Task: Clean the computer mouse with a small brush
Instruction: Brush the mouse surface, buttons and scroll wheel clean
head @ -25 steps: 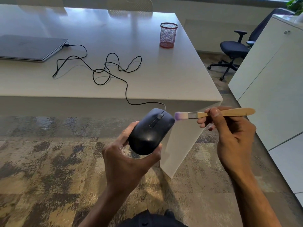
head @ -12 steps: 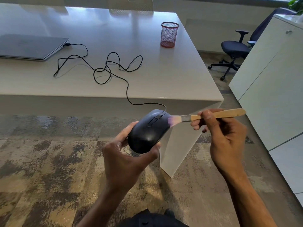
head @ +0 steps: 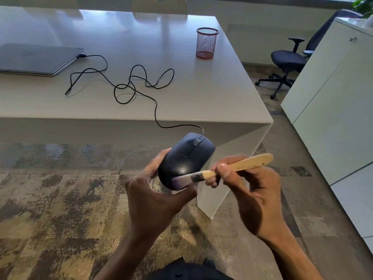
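brush (head: 222, 170) on mouse (head: 186, 158) — both held

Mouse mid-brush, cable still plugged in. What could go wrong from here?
1. The black cable runs from the black computer mouse to the closed grey laptop; pulling the mouse away may tug it.
2. The left hand grips only the mouse's rear; the wooden-handled brush pushing there might loosen that hold.

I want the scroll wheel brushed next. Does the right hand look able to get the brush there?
Probably yes: the right hand holds the brush low on the mouse, and the scroll wheel lies uncovered above.
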